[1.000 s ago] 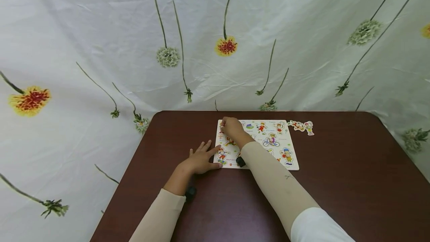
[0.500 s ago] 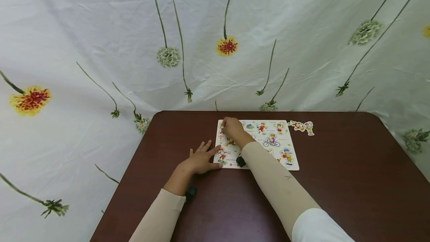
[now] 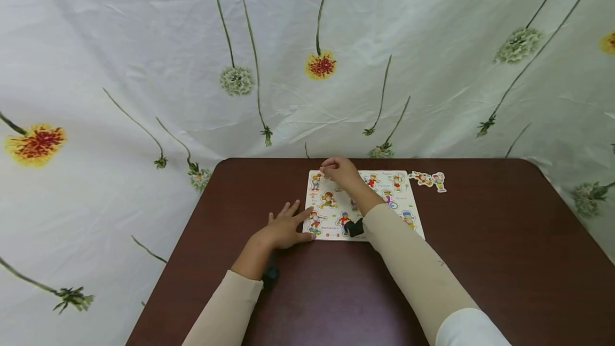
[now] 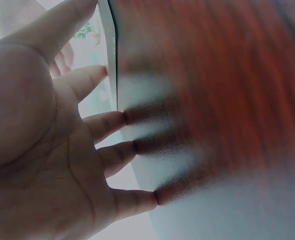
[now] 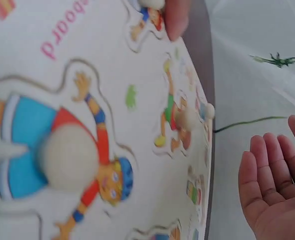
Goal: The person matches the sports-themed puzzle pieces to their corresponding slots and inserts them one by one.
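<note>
A white peg puzzle board (image 3: 331, 215) with pictures of children at sport lies near the table's far edge. My left hand (image 3: 286, 229) has its fingers spread at the board's left edge; in the left wrist view its thumb and index finger reach the board's side (image 4: 110, 55), the other fingertips the tabletop. Over the board's upper left part hovers my right hand (image 3: 345, 175), its fingers loosely bent and nothing visible in them in the right wrist view. Below it, figure pieces with round knobs sit in their cut-outs, among them a child in blue shorts (image 5: 115, 180).
Two loose puzzle pieces, one lying figure (image 3: 421, 178) and one upright figure (image 3: 439, 182), lie just right of the board. The dark brown table (image 3: 504, 250) ends at a white flowered cloth (image 3: 283, 95) behind it.
My right hand has shifted right and slightly up, away from the board's upper left corner, uncovering a figure there. The left hand stays in place; the head view has shifted a little.
</note>
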A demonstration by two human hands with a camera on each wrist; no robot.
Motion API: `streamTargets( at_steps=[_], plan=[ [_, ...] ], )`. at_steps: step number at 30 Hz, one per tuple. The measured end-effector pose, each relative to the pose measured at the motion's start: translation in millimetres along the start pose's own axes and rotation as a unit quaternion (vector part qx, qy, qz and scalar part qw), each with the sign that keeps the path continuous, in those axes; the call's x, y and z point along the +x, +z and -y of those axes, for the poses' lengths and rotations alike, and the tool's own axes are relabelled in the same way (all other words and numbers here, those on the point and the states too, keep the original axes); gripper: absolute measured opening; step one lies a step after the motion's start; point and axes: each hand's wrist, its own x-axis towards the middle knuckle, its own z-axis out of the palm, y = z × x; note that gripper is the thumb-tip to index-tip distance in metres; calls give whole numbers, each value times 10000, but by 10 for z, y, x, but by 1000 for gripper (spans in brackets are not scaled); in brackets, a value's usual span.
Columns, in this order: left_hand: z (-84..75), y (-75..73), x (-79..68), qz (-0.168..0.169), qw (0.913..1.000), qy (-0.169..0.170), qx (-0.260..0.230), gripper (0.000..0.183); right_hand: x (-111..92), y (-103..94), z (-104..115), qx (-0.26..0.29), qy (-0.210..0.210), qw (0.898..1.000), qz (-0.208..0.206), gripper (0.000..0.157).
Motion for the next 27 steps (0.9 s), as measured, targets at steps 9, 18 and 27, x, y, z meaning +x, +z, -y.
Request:
streamTargets(
  at_steps=[9,18,27],
  plan=[
    [1,-1,-9,-12,10000,-2,-43,78,-104,-404,-101,530,-253,9979,-263,38],
    [13,6,-14,-32,10000,39,-83,78,-192,-811,-235,130,-160,9970,-751,35],
    [26,21,-10,-35,9999,44,-125,78,-325,-1260,-356,-341,66,9927,-1155,35]
  ],
)
